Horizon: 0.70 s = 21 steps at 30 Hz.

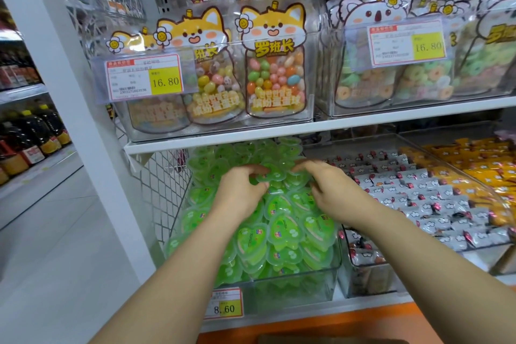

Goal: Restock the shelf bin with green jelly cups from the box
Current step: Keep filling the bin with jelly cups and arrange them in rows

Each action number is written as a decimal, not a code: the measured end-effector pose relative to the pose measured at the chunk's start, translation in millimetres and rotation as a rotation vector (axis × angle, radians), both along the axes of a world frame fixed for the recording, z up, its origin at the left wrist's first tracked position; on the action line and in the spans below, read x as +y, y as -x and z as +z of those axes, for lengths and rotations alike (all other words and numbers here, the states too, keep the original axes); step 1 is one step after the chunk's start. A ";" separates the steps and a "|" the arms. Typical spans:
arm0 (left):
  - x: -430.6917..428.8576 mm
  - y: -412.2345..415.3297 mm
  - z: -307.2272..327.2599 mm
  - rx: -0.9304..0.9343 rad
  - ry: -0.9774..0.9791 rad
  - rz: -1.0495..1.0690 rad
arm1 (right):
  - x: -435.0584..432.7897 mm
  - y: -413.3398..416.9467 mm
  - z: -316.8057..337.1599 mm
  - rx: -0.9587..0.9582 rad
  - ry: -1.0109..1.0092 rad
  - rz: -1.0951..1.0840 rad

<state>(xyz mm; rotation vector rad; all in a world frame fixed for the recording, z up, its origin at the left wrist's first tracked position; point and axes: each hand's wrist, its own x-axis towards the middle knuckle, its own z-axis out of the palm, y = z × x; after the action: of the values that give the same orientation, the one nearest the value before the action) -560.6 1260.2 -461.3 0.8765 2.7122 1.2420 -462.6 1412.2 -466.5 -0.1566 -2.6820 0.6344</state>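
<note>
Both our hands are in the clear shelf bin (293, 288), high on the back of the pile of green jelly cups (282, 232) that fills it. Our left hand (240, 190) pinches one heart-shaped cup (272, 174) by its left edge; our right hand (332, 190) rests with bent fingers on the cups just beside, and we cannot tell if it holds one. This cup lies between the hands, nearer the left, so we judge the left hand should press it into place; the box is not visible
</note>
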 end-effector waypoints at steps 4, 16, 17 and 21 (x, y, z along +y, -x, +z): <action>1.9 0.0 -0.4 -0.014 -0.015 0.004 | 1.1 0.8 -1.4 0.014 0.009 -0.004; -3.2 -4.4 2.8 -0.021 -0.011 -0.006 | -3.6 -5.9 3.1 0.042 -0.023 0.009; -3.5 -4.7 3.1 -0.018 -0.010 -0.010 | -3.9 -6.8 2.9 0.042 -0.027 0.010; -5.4 -8.1 5.9 -0.014 -0.012 -0.017 | -6.1 -15.1 4.9 0.042 -0.034 0.005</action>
<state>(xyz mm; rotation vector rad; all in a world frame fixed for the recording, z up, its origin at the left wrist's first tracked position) -552.6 1254.8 -455.4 0.8873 2.6833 1.2577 -447.4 1406.1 -461.6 -0.1260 -2.6523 0.5866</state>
